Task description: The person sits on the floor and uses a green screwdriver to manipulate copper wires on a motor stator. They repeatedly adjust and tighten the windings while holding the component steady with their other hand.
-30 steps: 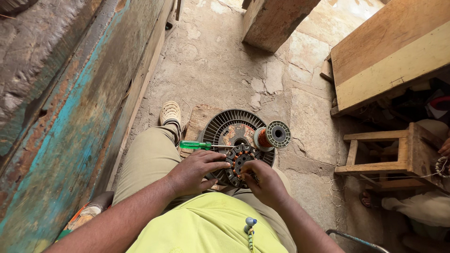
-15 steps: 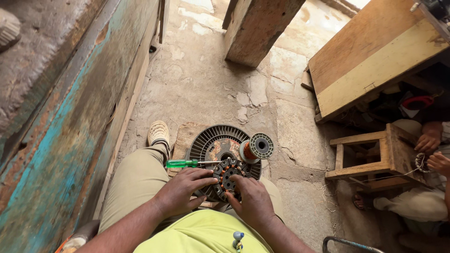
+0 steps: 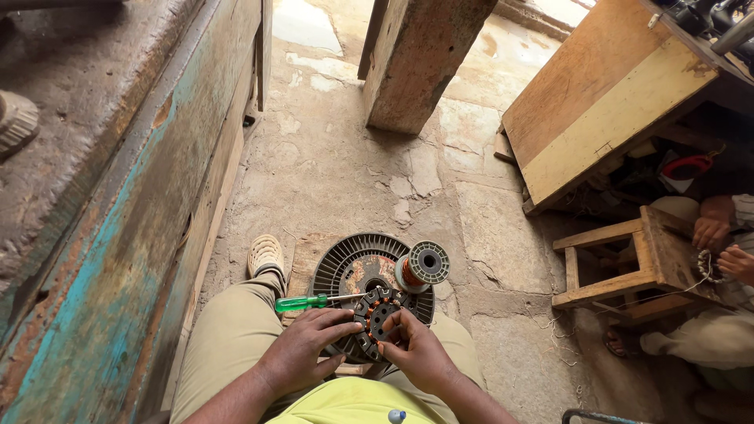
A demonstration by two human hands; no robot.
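Nearest the camera, over the lap, a small round motor stator [image 3: 375,320] with orange-brown copper windings is held between both hands. The left hand [image 3: 302,353] is closed loosely on its left edge, fingers curled against the rim; the right hand [image 3: 418,355] is pinched on its near right side, fingertips pressed among the slots. The stator is propped above the knees, over a large ribbed round housing [image 3: 345,271] lying on the floor.

A slip is judged likely if the pinch is eased, since the part is supported by fingertips alone and could drop onto the housing below. The thin winding wire could be kinked or snapped if it is tugged sharply. A green-handled screwdriver [image 3: 308,301] is laid across the left thigh, just beside the left hand, and could be knocked off by a knee movement.

Just beyond the stator, a spool of copper wire [image 3: 421,267] is set on the housing rim and could be rolled off. A sandalled foot [image 3: 265,254] is planted to the left. Farther right, a low wooden stool [image 3: 628,263] is placed, with another person's hands [image 3: 721,245] at work beside it. Movement to the left is blocked by a worn teal-painted wall [image 3: 110,259]; a wooden post [image 3: 428,59] and a slanted wooden board [image 3: 609,102] are seen farthest off.
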